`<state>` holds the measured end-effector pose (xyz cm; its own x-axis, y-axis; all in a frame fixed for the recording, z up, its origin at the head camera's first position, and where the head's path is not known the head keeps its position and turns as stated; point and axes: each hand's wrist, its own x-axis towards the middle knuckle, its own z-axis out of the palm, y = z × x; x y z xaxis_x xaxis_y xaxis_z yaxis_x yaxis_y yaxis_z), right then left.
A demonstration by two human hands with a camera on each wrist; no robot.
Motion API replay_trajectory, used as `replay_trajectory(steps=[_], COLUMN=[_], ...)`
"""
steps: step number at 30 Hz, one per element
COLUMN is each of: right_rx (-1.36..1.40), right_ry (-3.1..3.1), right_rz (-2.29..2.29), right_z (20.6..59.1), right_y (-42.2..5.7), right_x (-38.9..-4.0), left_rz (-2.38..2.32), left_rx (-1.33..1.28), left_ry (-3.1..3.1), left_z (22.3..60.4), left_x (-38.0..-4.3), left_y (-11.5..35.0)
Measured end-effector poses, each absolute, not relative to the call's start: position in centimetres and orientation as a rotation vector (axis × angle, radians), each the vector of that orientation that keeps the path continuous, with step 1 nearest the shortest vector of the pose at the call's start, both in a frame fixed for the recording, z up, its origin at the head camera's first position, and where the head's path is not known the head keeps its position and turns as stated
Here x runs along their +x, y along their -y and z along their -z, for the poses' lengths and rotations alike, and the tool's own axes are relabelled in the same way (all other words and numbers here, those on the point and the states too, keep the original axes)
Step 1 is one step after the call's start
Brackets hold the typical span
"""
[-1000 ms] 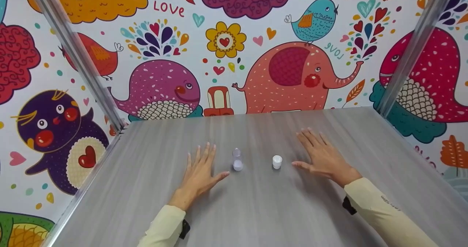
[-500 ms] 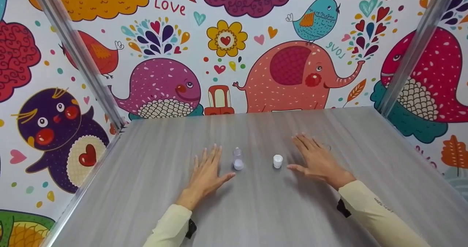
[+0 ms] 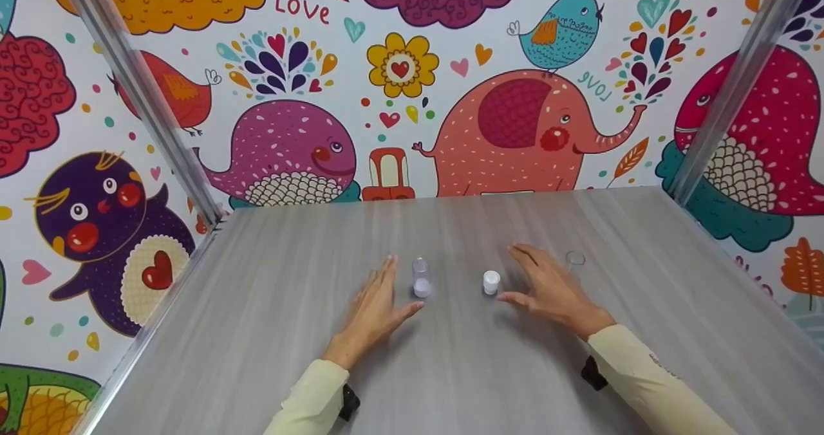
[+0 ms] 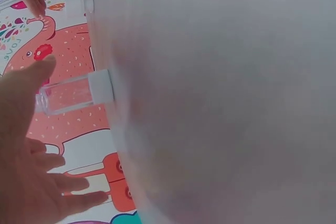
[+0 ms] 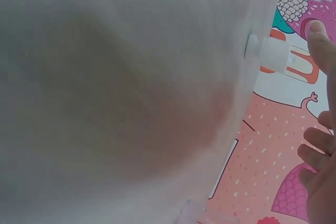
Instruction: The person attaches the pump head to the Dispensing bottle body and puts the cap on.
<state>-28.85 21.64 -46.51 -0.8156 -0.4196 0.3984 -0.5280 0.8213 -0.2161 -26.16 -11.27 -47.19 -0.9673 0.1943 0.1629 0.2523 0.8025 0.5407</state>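
A small clear bottle (image 3: pixel 420 277) with a white lower part stands upright on the table (image 3: pixel 450 364). My left hand (image 3: pixel 370 319) is just left of it, fingers extended, thumb toward its base, and a gap shows in the left wrist view around the bottle (image 4: pixel 73 95). To the right stands a small white cap-like piece (image 3: pixel 491 282). Beside that piece my right hand (image 3: pixel 557 296) hovers with its thumb close, apart from the white piece (image 5: pixel 275 54) in the right wrist view. Behind the right hand is a clear, round-rimmed piece (image 3: pixel 575 259), partly hidden. Both hands hold nothing.
A wall (image 3: pixel 399 126) printed with cartoon animals rises along the table's far edge. Metal posts (image 3: pixel 145 107) stand at the back corners, and a metal strip runs along the left edge.
Both hands have moved inward, the left toward the bottle and the right toward the white piece. The clear round-rimmed piece has come into view behind the right hand. The objects stay put.
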Motion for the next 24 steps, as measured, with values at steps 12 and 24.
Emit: replay_trajectory(steps=[12, 24], right_rx=[0.662, 0.414], right_ry=[2.694, 2.849], right_rz=[-0.665, -0.988], right_z=[47.3, 47.7], right_y=[-20.7, -19.0], right_x=[-28.7, -28.6], left_rz=[1.157, 1.504], left_rx=[-0.314, -0.194], left_ry=[2.779, 2.629], left_z=[47.6, 48.1], left_x=[-26.5, -27.1], left_y=[10.2, 8.8])
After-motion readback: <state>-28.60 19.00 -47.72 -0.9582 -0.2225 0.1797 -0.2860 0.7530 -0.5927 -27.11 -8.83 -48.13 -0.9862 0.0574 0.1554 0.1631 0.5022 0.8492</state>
